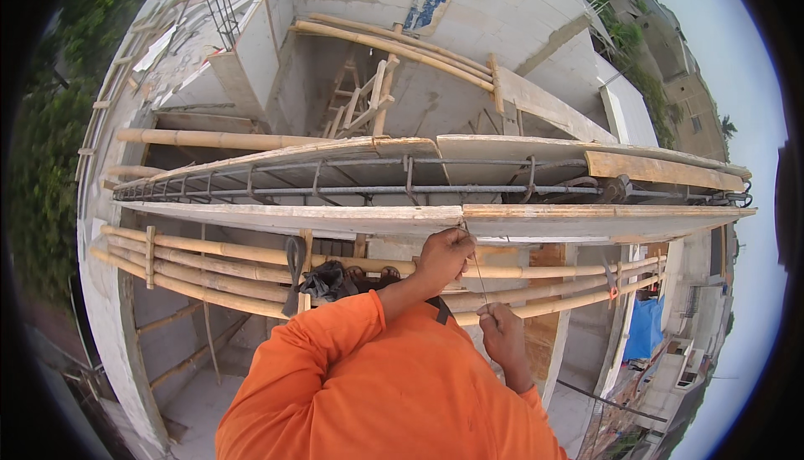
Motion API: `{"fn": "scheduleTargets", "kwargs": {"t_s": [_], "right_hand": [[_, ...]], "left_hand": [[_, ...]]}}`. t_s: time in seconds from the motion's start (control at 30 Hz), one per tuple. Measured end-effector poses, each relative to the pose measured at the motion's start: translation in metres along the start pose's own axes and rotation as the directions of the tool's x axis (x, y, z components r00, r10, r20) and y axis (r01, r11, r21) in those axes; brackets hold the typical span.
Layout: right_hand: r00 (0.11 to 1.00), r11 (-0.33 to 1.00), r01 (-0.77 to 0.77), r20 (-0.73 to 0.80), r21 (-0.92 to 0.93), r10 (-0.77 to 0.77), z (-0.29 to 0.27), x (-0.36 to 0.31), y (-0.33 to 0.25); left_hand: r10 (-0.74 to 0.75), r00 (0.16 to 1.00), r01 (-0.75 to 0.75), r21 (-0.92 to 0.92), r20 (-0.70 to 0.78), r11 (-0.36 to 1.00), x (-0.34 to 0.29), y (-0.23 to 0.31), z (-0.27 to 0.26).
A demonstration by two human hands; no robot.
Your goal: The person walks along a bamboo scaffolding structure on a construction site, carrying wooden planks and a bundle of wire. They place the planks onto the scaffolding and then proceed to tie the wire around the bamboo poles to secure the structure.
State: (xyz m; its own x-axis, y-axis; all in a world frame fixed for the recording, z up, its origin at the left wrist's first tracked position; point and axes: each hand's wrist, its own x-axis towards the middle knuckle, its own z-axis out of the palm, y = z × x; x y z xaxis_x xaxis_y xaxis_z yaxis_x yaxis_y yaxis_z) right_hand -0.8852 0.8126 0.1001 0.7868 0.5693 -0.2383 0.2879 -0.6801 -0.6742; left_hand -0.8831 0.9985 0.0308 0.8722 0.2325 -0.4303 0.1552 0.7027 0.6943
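A thin wire (479, 269) runs between my two hands, just in front of the near formwork board (578, 219). My left hand (446, 257) is closed in a pinch on its upper part, next to the joint in that board. Lower and to the right, my right hand (503, 339) is closed round the wire's lower end, close to my body. Behind the near board lies a long cage of steel reinforcing bars (352, 191), with a far formwork board (519, 149) beyond it.
Bamboo poles (201, 246) cross below the formwork, over a drop to the floor. A black bag (327, 280) hangs left of my left hand. Orange-handled pliers (612, 286) are on the poles at right. Beyond stand a wooden ladder (356, 104) and upright bars (219, 12).
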Motion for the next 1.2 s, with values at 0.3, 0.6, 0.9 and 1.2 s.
{"fn": "scheduleTargets", "kwargs": {"t_s": [0.3,0.6,0.9,1.2], "right_hand": [[0.995,0.997,0.036,-0.087,-0.063,-0.041,-0.008,0.003,0.004],[0.982,0.988,0.123,-0.131,-0.095,-0.135,-0.007,0.01,-0.001],[0.97,0.981,0.169,-0.162,-0.097,-0.183,-0.009,0.014,0.008],[0.965,0.983,0.174,-0.188,-0.053,-0.181,-0.011,0.018,0.012]], "left_hand": [[0.009,1.0,-0.01,0.011,0.026,1.0,0.001,-0.002,0.001],[0.587,0.723,-0.616,0.725,0.365,0.308,-0.04,0.07,-0.029],[0.127,0.824,-0.514,0.822,0.553,-0.245,-0.001,0.173,-0.031],[-0.301,0.892,-0.387,0.914,0.337,-0.122,0.027,0.172,-0.007]]}}
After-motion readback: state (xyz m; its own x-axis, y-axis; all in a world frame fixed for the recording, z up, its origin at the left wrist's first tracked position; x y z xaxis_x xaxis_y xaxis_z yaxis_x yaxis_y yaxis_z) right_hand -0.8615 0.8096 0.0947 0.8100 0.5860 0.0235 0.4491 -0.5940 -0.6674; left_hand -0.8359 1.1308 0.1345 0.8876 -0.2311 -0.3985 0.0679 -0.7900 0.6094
